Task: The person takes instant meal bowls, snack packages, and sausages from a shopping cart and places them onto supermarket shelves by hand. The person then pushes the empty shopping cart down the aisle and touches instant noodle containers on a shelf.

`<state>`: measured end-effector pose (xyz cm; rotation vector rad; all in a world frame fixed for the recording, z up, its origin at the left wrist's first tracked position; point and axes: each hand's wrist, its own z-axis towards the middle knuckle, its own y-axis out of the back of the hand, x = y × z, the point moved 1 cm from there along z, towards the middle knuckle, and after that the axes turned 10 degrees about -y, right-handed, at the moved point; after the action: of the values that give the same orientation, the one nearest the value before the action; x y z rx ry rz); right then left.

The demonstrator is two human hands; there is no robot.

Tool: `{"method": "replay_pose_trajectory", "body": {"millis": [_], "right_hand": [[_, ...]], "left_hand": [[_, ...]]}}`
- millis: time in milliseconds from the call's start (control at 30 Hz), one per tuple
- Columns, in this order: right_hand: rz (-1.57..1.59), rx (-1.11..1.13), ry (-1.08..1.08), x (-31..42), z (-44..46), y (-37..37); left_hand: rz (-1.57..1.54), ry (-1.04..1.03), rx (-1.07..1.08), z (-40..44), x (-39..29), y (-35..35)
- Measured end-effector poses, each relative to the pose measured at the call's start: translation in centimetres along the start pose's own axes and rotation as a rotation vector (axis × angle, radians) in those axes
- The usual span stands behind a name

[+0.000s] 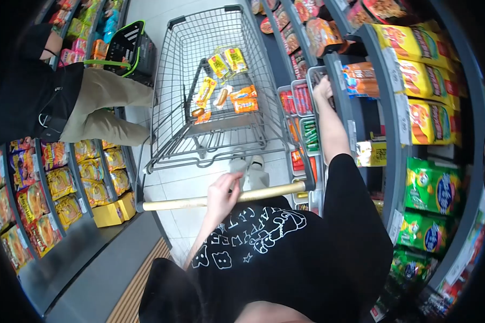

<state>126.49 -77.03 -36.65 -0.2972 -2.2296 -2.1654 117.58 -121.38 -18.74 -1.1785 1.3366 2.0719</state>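
My left hand [224, 191] lies across the pale handle [272, 192] of a wire shopping cart [167, 97]. Its fingers are curled together in front of the bar, and whatever may be in them is hidden. To the right, my right hand [323, 89] reaches into a clear bin [317, 72] on the shelf, its fingers mostly out of sight. Beside that bin are one with red and blue packets [303, 99] and another with green packets [310, 134]. In the cart lie yellow packets [234, 60], orange packets [244, 99] and a hot-dog-shaped item [221, 97].
At the left stands a person in beige trousers [105, 102], next to a black basket with a green rim [128, 51]. Shelves of bagged snacks [62, 183] line the left side. Yellow bags [428, 81] and green bags [431, 185] fill the right shelves.
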Motion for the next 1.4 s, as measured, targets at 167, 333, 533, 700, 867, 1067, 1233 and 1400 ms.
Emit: {"method": "replay_pose_trajectory", "body": {"millis": [167,333,533,700,867,1067,1233,1400], "right_hand": [[0.055,0.107,-0.174,-1.2,4.0,-4.7],[0.016,0.255,-0.279,-0.4,0.9,-3.4],[0.632,0.577,0.642,0.6,-11.9,8.2],[0.459,1.257,0.624,-0.3,-22.6,18.0],[0.411,0.946,0.548,1.2,-26.9,14.9],[0.407,0.895,0.527,0.7,-25.4,11.3],[0.295,0.965,0.312,2.0,-25.4,11.5],[0.208,1.012,0.364,2.4,-24.7,12.1]], "left_hand": [[0.059,0.042,0.017,0.9,-0.4,0.3],[-0.296,0.168,0.049,1.8,-0.3,0.9],[-0.047,-0.011,-0.059,9.5,3.6,11.1],[0.063,0.082,0.106,22.1,19.8,10.6],[0.389,0.417,0.111,25.6,44.4,0.5],[0.594,0.694,0.318,23.2,51.8,-8.5],[0.67,0.593,0.25,23.0,54.0,-10.2],[0.671,0.473,0.238,22.6,54.7,-11.4]]}}
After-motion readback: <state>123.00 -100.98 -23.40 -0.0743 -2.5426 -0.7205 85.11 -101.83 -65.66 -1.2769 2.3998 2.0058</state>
